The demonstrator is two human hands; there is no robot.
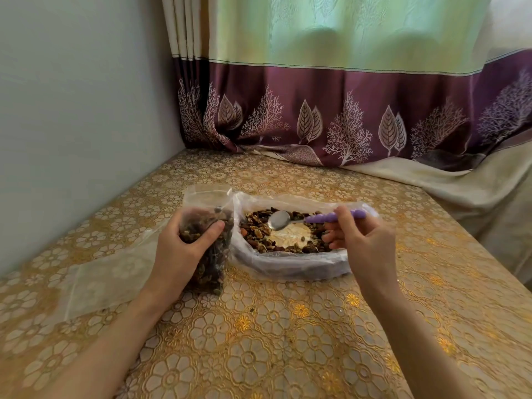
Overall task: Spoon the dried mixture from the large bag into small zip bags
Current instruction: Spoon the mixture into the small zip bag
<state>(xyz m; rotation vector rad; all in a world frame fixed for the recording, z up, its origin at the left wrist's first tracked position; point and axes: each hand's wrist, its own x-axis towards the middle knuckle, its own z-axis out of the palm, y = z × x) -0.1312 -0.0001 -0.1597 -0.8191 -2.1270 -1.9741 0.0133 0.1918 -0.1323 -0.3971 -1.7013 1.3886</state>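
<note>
Hands at the open bag

Left hand (184, 249) grips a filled small bag (205, 240) standing on the table (288, 341). Right hand (362, 243) pinches the purple spoon (316, 218), its empty bowl over the mixture (259, 228) in the large bag (288, 263). An empty bag (100, 283) lies at the left, curtain (345, 110) behind.

We see: lilac-handled steel spoon (313, 218) | gold floral-embossed tabletop (259, 341) | pale green curtain with plum leaf-and-coral-patterned border (345, 116) | brown dried mixture (259, 231)

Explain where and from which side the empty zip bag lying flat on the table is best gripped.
Pinch the empty zip bag at its near left corner, coming from the left: it lies flat, and the left hand and filled small bag cover its right end.
</note>
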